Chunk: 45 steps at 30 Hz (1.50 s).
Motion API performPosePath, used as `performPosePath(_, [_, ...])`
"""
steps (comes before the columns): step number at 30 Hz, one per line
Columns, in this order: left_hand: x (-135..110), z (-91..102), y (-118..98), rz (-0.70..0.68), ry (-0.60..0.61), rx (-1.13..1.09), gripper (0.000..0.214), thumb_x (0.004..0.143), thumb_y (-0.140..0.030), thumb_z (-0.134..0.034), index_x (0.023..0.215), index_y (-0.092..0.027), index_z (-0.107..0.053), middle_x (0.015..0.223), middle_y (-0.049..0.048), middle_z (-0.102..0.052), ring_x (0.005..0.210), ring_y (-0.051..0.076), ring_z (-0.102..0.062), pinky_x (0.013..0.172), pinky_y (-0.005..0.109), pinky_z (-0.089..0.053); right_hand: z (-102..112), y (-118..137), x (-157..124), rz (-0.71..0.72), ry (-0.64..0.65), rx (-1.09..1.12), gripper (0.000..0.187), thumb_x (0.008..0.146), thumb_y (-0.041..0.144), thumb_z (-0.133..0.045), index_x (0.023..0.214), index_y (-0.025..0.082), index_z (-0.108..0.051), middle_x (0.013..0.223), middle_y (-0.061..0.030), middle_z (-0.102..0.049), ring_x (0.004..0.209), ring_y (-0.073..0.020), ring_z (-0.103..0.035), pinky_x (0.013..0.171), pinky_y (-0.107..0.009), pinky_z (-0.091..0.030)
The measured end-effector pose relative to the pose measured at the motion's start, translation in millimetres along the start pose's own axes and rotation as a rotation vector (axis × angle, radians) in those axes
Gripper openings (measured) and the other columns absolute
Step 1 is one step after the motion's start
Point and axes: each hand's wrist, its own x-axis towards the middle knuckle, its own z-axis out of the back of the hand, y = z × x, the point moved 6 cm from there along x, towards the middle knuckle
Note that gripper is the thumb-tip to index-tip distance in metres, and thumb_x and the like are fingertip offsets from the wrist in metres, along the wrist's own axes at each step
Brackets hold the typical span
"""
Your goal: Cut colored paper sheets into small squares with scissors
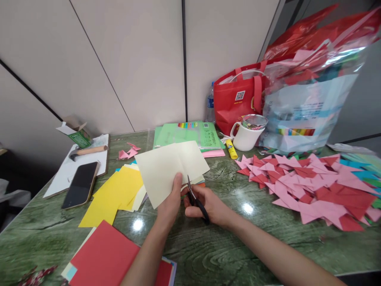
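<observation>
My left hand (172, 198) grips a cream sheet of paper (162, 165) along its near edge, thumb on top. A faint crease runs down the sheet right of its middle. Closed round the black handles of a pair of scissors (196, 201), my right hand (208, 204) sits just right of my left one. The blades point up and away at the near edge of the sheet; whether they have cut into it I cannot tell. Yellow sheets (116, 194) lie left of my hands, and a stack of red paper (102, 254) lies partly under my left forearm.
Folded pink and red paper pieces (309, 178) spread over the right side. Behind them stand a white mug (247, 137), a red bag (233, 99) and a plastic bag (306, 103). A glue stick (231, 149) lies near green packs (184, 135). A phone (81, 184) and hammer (89, 151) are left.
</observation>
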Motion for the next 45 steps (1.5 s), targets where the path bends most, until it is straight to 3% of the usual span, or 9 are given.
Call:
performPosePath(10, [-2.3,-0.8,0.8,0.049,0.005,-0.083,0.045,0.063,-0.042,-0.063,0.102,-0.020,-0.058,0.116,0.0064,-0.056,0.119,0.022,-0.039,0.103,0.032,-0.021,-0.1,2.0,-0.2,-0.010,-0.024,-0.031,0.048,0.053,0.041,-0.075,0.086,0.017,-0.050,0.067,0.0031,-0.048,0.060,-0.0106,-0.043,0.055,-0.023,-0.035])
performPosePath(27, [-0.2,0.0,0.8,-0.009,-0.013,0.029,0.047,0.065,-0.047,-0.059,0.105,-0.022,-0.056,0.121,0.0054,-0.052,0.116,0.020,-0.042,0.104,0.030,-0.019,0.5,5.4,0.5,0.011,-0.048,-0.045,0.049,0.050,0.046,-0.074,0.081,0.016,-0.051,0.060,0.0057,-0.044,0.052,-0.0082,-0.038,0.050,-0.022,-0.029])
performPosePath(36, [-1.2,-0.9,-1.0,-0.001,-0.001,0.041,0.042,0.068,-0.045,-0.058,0.102,-0.022,-0.057,0.120,0.0043,-0.053,0.118,0.020,-0.041,0.103,0.029,-0.021,1.8,0.9,0.7,0.020,-0.068,-0.064,0.047,0.053,0.045,-0.073,0.083,0.015,-0.052,0.060,0.0048,-0.045,0.053,-0.0086,-0.038,0.050,-0.022,-0.030])
performPosePath(45, [-1.3,1.2,-1.5,-0.009,-0.005,0.117,0.052,0.067,-0.050,-0.056,0.109,-0.020,-0.054,0.126,0.0050,-0.048,0.119,0.019,-0.038,0.105,0.028,-0.015,3.2,-1.6,0.9,0.039,-0.081,-0.084,0.039,0.058,0.040,-0.071,0.081,0.015,-0.052,0.060,0.0041,-0.047,0.054,-0.0087,-0.040,0.050,-0.021,-0.032])
